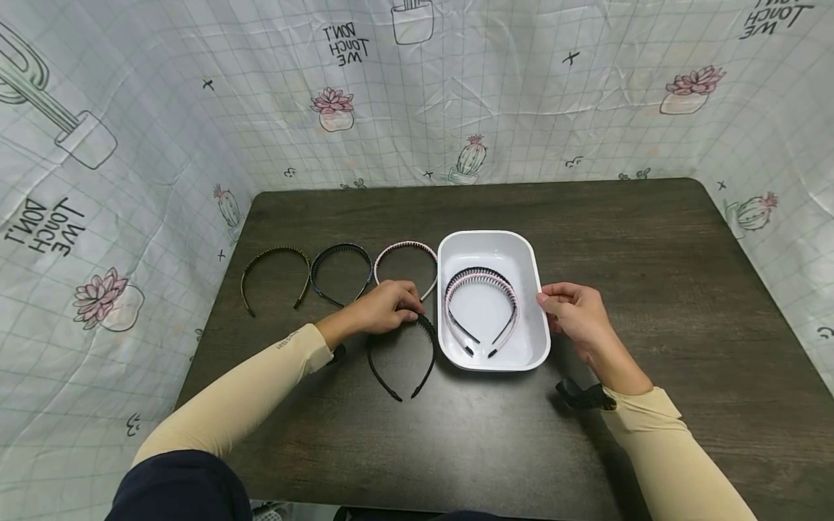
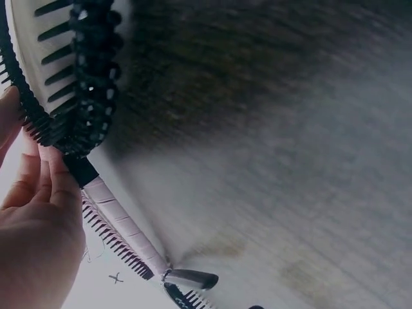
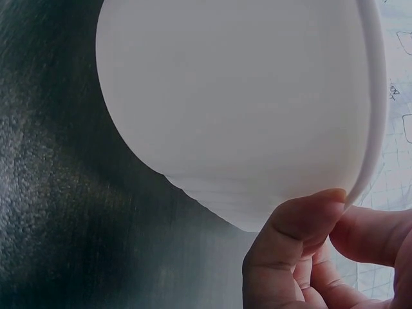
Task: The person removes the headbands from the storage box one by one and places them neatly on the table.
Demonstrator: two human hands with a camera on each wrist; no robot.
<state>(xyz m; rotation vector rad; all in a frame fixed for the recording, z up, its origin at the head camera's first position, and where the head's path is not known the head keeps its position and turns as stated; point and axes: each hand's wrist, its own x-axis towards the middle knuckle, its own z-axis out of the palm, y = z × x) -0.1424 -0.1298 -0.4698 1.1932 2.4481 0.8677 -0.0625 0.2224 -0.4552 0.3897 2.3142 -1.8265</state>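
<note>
Where the thumb and fingers of the left hand (image 1: 386, 309) meet, they pinch the top of the arch of a black, knobbly-textured headband with comb teeth (image 1: 430, 331), whose two ends point toward the person; whether these ends touch the surface below cannot be told. The right hand (image 1: 576, 312) grasps, between thumb and curled fingers, the right rim of a white, glossy, rectangular tray with rounded corners (image 1: 482, 248). The held headband lies just left of the tray, outside it.

Within the tray rest two further toothed headbands, arches directed away from the person: a slim black headband (image 1: 478, 269) and, overlapping it nearer the person, a light pink headband with dark tips (image 1: 516, 297).

To the left of the tray, beyond the held headband, three headbands form a row. Nearest the tray is a pale pink, wrapped headband (image 1: 407, 244), partly hidden behind the left hand; just beside it is a dark blue-black toothed headband (image 1: 342, 246); at the far left is a thin olive-brown headband (image 1: 276, 249).

All stand on a dark, wood-grained tabletop (image 1: 625, 239). Cream sleeves (image 1: 260, 387) cover both forearms. Around the far and lateral edges hangs a white grid-patterned cloth printed with potted cacti and succulents (image 1: 521, 94).
</note>
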